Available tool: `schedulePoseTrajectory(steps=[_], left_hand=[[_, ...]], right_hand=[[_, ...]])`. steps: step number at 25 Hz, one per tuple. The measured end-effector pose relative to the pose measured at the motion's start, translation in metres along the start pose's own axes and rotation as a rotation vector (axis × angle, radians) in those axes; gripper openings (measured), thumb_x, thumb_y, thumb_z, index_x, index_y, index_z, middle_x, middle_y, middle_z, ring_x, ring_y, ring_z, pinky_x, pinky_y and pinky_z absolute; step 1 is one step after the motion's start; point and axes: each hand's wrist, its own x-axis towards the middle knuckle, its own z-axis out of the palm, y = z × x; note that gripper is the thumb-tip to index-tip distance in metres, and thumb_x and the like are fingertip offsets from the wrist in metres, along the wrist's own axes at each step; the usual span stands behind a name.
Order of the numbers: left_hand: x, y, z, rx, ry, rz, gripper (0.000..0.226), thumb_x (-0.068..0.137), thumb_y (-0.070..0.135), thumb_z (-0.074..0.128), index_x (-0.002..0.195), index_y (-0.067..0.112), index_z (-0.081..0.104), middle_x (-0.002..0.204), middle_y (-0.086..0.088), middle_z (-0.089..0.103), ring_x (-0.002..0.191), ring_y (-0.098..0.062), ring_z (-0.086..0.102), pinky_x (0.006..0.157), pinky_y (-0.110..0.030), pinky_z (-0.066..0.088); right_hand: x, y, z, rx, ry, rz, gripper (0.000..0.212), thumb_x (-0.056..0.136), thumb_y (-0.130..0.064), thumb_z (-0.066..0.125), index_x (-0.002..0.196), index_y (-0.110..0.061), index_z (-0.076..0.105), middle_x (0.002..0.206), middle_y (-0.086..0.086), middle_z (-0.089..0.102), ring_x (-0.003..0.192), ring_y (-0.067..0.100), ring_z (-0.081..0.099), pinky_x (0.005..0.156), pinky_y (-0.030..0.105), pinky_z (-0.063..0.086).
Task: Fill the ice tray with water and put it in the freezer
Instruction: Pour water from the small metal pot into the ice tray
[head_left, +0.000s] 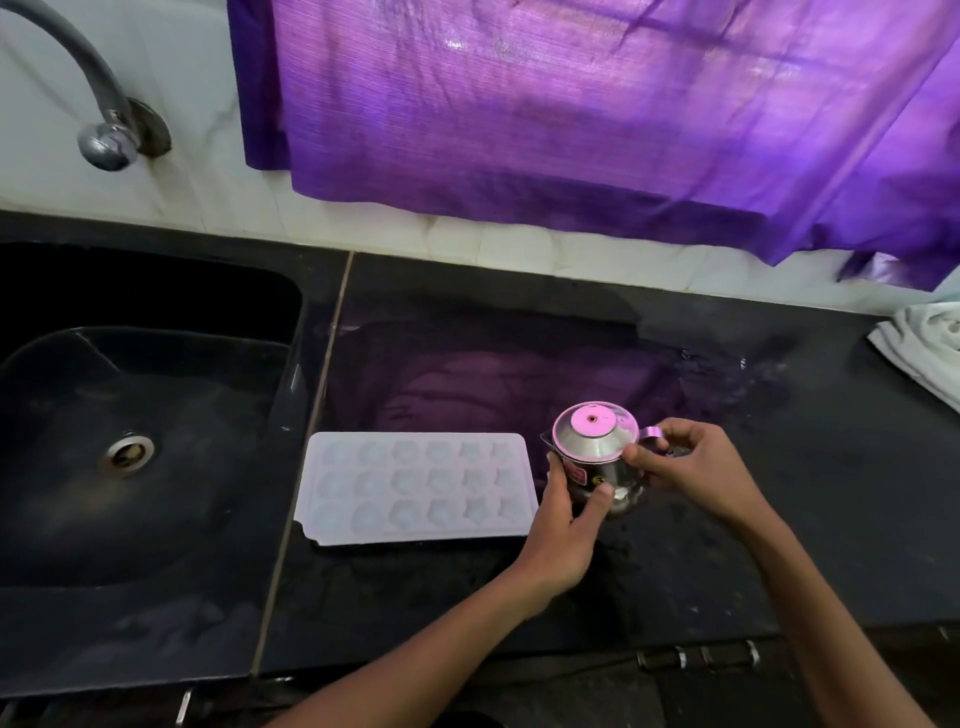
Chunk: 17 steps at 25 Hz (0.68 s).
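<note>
While the left hand wrapped its fingers round the body of the lidded steel jug, the right hand pinched at its handle and lid rim. Just left of the jug, the white ice tray lay flat on the dark counter. Pouring well probably called for a steady, low tilt over each cup. Whether the jug or the cups held water could not be made out.

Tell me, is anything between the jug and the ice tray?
Nothing visible. The jug, held by the left hand and right hand, sits just right of the tray with only bare counter between.
</note>
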Motion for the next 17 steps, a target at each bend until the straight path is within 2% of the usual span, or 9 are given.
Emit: schedulePoseTrajectory(steps=[2, 4, 6, 9, 11, 14, 17], left_hand=[[0.001, 0.0, -0.001, -0.028, 0.01, -0.011, 0.07, 0.096, 0.039, 0.046, 0.151, 0.029, 0.004, 0.151, 0.011, 0.031, 0.136, -0.004, 0.03, 0.115, -0.029, 0.025], [0.002, 0.001, -0.003, -0.046, 0.024, -0.015, 0.067, 0.096, 0.038, 0.045, 0.15, 0.029, 0.006, 0.149, 0.013, 0.033, 0.135, -0.003, 0.031, 0.114, -0.026, 0.026], [0.003, 0.002, -0.005, -0.056, 0.031, -0.011, 0.065, 0.096, 0.037, 0.046, 0.15, 0.03, 0.009, 0.146, 0.015, 0.036, 0.133, -0.001, 0.033, 0.11, -0.022, 0.027], [0.004, 0.005, -0.007, -0.071, 0.033, -0.008, 0.06, 0.096, 0.031, 0.047, 0.148, 0.032, 0.016, 0.136, 0.019, 0.042, 0.117, 0.009, 0.041, 0.096, -0.01, 0.031], [0.005, 0.005, -0.008, -0.077, 0.04, -0.009, 0.058, 0.096, 0.029, 0.048, 0.146, 0.032, 0.02, 0.137, 0.017, 0.044, 0.115, 0.009, 0.042, 0.09, -0.007, 0.034], [0.006, 0.005, -0.009, -0.078, 0.051, -0.003, 0.057, 0.096, 0.026, 0.048, 0.146, 0.031, 0.021, 0.138, 0.015, 0.045, 0.12, 0.004, 0.043, 0.094, -0.01, 0.033], [0.007, 0.005, -0.01, -0.074, 0.052, -0.004, 0.058, 0.096, 0.026, 0.048, 0.146, 0.032, 0.02, 0.139, 0.014, 0.045, 0.123, 0.001, 0.042, 0.099, -0.016, 0.031]], right_hand=[[0.006, 0.001, 0.0, -0.035, -0.007, 0.011, 0.06, 0.038, -0.065, 0.082, 0.057, -0.018, 0.049, 0.059, 0.004, 0.062, 0.06, 0.022, 0.056, 0.061, 0.04, 0.052], [0.012, -0.001, 0.001, -0.085, -0.029, 0.001, 0.067, 0.036, -0.071, 0.08, 0.058, -0.014, 0.052, 0.061, 0.006, 0.063, 0.06, 0.022, 0.059, 0.064, 0.043, 0.053], [0.016, -0.005, 0.003, -0.114, -0.043, -0.014, 0.069, 0.043, -0.063, 0.081, 0.066, -0.003, 0.055, 0.063, 0.006, 0.063, 0.061, 0.021, 0.06, 0.064, 0.041, 0.053], [0.02, -0.011, 0.005, -0.151, -0.069, -0.033, 0.047, 0.055, -0.047, 0.08, 0.062, -0.009, 0.054, 0.063, 0.006, 0.062, 0.06, 0.018, 0.058, 0.059, 0.035, 0.05], [0.023, -0.013, 0.006, -0.182, -0.08, -0.041, 0.044, 0.062, -0.039, 0.082, 0.065, -0.005, 0.055, 0.064, 0.007, 0.062, 0.059, 0.017, 0.058, 0.057, 0.032, 0.05], [0.025, -0.014, 0.006, -0.186, -0.08, -0.05, 0.058, 0.06, -0.042, 0.081, 0.075, 0.008, 0.056, 0.066, 0.008, 0.061, 0.06, 0.016, 0.058, 0.057, 0.032, 0.051], [0.024, -0.017, 0.005, -0.184, -0.087, -0.043, 0.072, 0.05, -0.053, 0.076, 0.08, 0.01, 0.058, 0.07, 0.011, 0.064, 0.063, 0.017, 0.061, 0.061, 0.034, 0.054]])
